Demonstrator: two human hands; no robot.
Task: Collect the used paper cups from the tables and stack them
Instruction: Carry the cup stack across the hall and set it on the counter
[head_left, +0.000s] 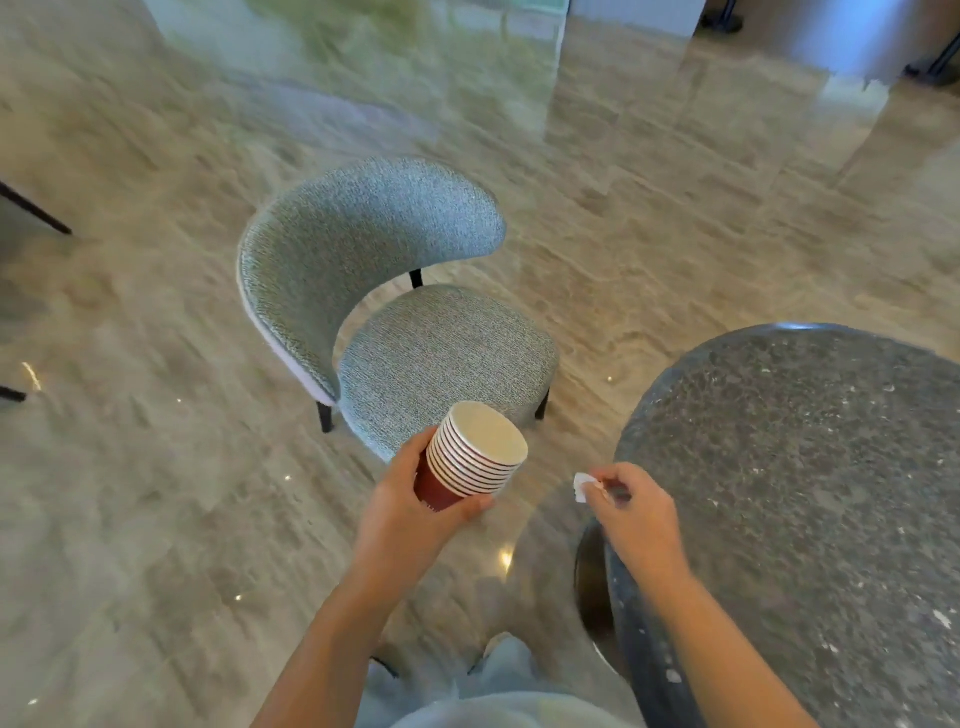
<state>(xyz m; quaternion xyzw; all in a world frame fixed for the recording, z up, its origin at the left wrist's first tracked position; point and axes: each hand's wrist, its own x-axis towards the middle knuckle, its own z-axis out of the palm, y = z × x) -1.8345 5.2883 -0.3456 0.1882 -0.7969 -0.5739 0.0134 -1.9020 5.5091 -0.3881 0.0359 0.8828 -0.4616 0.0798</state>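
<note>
Nearest the camera, two bare forearms reach forward over pale grey trousers (498, 691). The left hand (410, 499) is wrapped around the lower part of a stack of red paper cups (467, 457), fingers curled beneath and thumb on the near side. The stack is nested tightly, with many white rims showing one above another, and it tilts away from the person so the cream inside of the top cup faces up and to the right. It is held in the air, above the floor and just in front of a chair seat.

The right hand (636, 506) is closed in a pinch on a small crumpled white scrap (582, 486), possibly tissue, at the left edge of a round dark speckled stone worktop (805, 493).

Beyond the cups stands a grey-green fabric chair (384, 291) with a curved backrest and dark legs. Farther off stretches a glossy beige marble floor (156, 467), blurred and reflective.
</note>
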